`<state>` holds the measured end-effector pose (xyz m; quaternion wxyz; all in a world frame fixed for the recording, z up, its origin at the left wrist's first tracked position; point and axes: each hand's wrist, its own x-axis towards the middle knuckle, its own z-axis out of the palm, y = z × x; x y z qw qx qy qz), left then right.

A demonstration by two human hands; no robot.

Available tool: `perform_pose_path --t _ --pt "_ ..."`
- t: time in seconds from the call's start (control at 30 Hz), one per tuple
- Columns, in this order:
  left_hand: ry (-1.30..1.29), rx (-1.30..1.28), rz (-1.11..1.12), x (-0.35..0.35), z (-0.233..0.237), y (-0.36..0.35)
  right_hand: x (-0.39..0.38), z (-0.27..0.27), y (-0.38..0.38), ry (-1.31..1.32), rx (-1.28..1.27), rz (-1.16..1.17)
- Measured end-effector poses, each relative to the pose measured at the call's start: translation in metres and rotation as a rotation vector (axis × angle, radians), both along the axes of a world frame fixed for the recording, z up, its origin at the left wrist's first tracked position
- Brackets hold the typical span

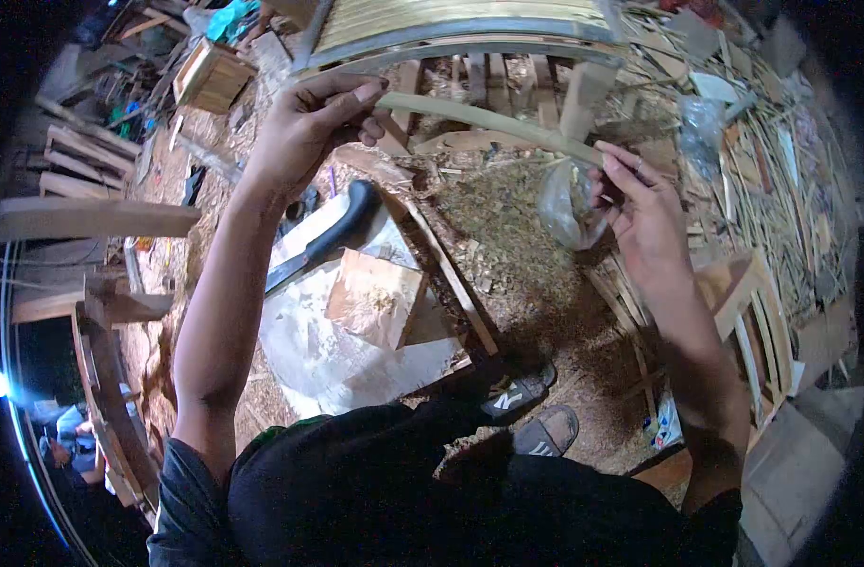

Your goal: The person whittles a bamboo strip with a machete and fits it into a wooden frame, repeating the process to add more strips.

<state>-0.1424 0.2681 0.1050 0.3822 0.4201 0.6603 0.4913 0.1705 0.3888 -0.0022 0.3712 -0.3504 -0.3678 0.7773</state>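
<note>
A thin, flat strip of pale wood or bamboo (484,117) is stretched between my two hands, bowed slightly. My left hand (320,115) pinches its left end between thumb and fingers. At the other end, my right hand (640,194) grips the strip with thumb and fingertips. Below my left hand, a machete-like knife (320,241) with a black handle lies on a pale, worn board (299,364). Beside the blade sits a wooden block (373,300) with shavings on top. A clear plastic bag (566,210) lies just left of my right hand.
Wood shavings (517,255) cover the ground. A slatted panel (460,24) stands at the far side. Piled thin strips (781,189) lie at the right, near a wooden frame (748,321). At the left are wooden furniture pieces (92,222) and a small wooden box (213,77).
</note>
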Motion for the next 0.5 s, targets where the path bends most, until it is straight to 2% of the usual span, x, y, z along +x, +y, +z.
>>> perform_pose_path --t 0.1,0.13,0.2,0.3,0.4,0.5 --pt "0.076 0.01 0.019 -0.011 0.011 -0.026 -0.024 0.001 -0.008 -0.011 0.002 0.09" --pt "0.085 0.041 0.095 -0.015 0.014 -0.038 -0.034 0.0 -0.012 -0.071 0.078 0.074" --pt "0.128 0.105 0.175 -0.027 0.017 -0.067 -0.047 -0.012 -0.013 -0.084 0.053 0.14" --pt "0.147 0.283 0.424 -0.034 -0.006 -0.129 -0.065 -0.017 -0.018 -0.134 0.029 0.249" --pt "0.138 0.329 0.693 -0.028 -0.033 -0.191 -0.074 -0.021 -0.025 -0.172 -0.004 0.311" --pt "0.194 0.376 0.811 -0.029 -0.045 -0.216 -0.086 -0.027 -0.034 -0.148 -0.012 0.365"
